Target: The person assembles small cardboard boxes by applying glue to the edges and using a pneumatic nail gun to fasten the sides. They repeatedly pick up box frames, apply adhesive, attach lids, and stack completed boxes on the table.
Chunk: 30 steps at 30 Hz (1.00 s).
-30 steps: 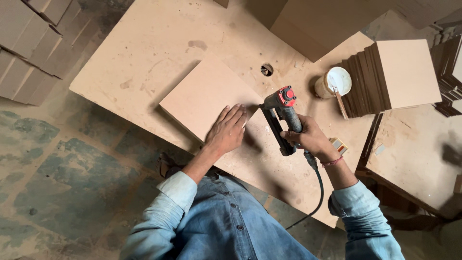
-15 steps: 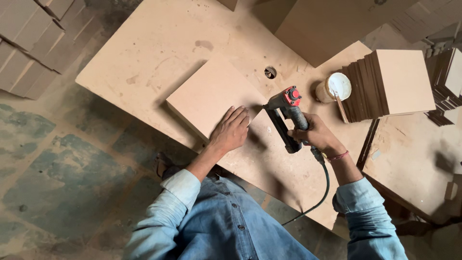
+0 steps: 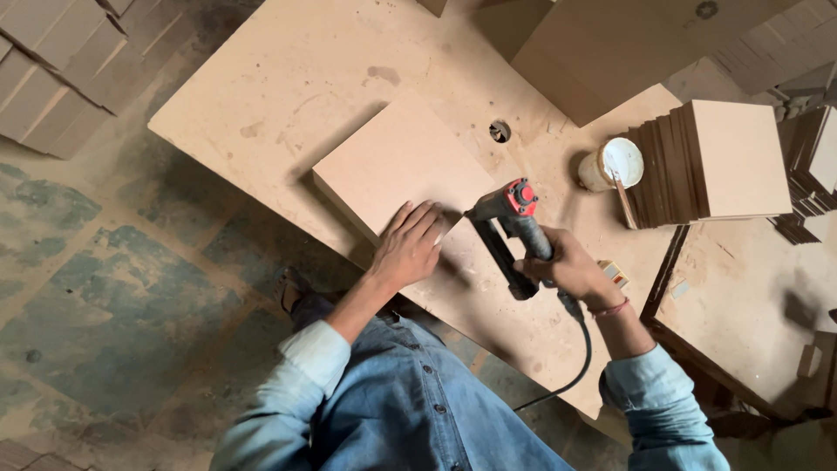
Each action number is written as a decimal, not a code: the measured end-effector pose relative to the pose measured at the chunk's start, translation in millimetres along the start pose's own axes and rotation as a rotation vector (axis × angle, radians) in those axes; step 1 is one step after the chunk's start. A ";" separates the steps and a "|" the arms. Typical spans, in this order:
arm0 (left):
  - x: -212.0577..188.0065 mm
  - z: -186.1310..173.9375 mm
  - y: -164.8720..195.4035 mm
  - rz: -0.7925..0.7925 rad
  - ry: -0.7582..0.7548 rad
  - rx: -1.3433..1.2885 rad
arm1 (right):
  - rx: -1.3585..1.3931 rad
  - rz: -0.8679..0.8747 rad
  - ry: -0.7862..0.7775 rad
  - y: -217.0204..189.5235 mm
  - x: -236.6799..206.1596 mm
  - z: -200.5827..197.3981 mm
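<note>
On the big fibreboard worktop (image 3: 288, 78) lies a square panel (image 3: 392, 161), near the front edge. Left hand (image 3: 408, 246) is spread flat, palm pressing the panel's near corner. Right hand (image 3: 567, 270) is clenched round the grip of a black nail gun (image 3: 510, 228) (red cap, hose trailing), nose at the panel's edge. I'd keep the nose square and fingers (image 3: 425, 218) off the firing line.

Soft, even daylight, short shadows falling left of the board (image 3: 397, 166); sharp centre, corners perhaps slightly stretched.
</note>
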State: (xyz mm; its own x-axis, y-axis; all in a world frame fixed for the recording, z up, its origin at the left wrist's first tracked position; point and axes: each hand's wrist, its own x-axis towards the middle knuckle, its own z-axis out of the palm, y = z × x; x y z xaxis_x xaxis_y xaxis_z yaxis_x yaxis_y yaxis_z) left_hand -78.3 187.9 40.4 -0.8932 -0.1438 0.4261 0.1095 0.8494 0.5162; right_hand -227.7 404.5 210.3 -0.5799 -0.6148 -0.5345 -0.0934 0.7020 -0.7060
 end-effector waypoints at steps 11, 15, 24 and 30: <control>-24.7 1.2 -8.0 -0.006 0.023 -0.012 | 0.021 0.007 -0.074 -13.3 -6.5 23.0; -24.1 -10.6 -8.3 0.004 -0.010 -0.018 | 0.039 0.015 -0.097 -17.2 -13.7 27.8; -36.0 -62.7 -19.7 0.062 -0.244 0.008 | 0.106 -0.023 -0.211 -14.3 -29.0 62.9; -35.8 -65.3 -18.8 0.055 -0.258 0.010 | 0.023 0.037 -0.188 -14.5 -29.5 69.7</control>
State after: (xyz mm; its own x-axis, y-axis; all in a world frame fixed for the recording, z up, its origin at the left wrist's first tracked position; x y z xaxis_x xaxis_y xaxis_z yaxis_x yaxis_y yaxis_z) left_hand -19.9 144.0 63.9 -0.9678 0.0360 0.2491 0.1578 0.8577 0.4893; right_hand -152.7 387.4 203.9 -0.4213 -0.6464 -0.6361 -0.0554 0.7185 -0.6934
